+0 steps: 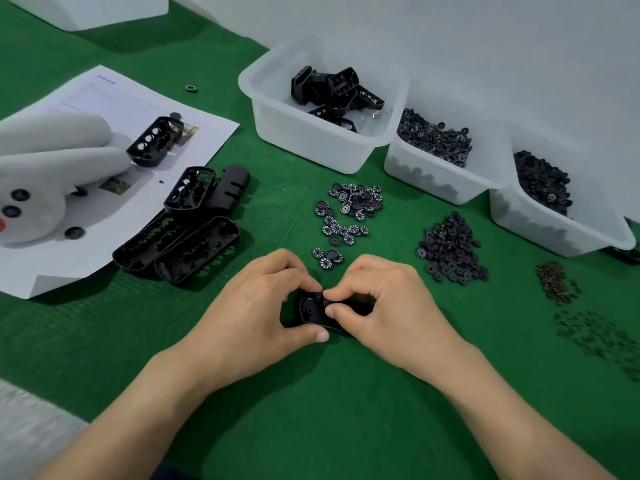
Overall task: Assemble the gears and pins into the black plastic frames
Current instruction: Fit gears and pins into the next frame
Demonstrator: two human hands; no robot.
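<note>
black plastic frame (pixel 312 309), toward the front edge of the counter (pixel 329 427), is gripped by curled fingers of left hand (pixel 263 306); right hand (pixel 384 306) pinches it too. skewed pressure could pop a part loose.

Illumination is even, cool and moderately bright, arriving from overhead. The translucent white plastic bin (pixel 298 140) glows diffusely. Below the bin, the left hand (pixel 263 306) and right hand (pixel 384 306) grip the black plastic frame (pixel 311 308) and shade it softly, hiding its detail. Far right of the bin, the small dark pins (pixel 595 337) blur, and wide-angle distortion tilts shapes.
</note>
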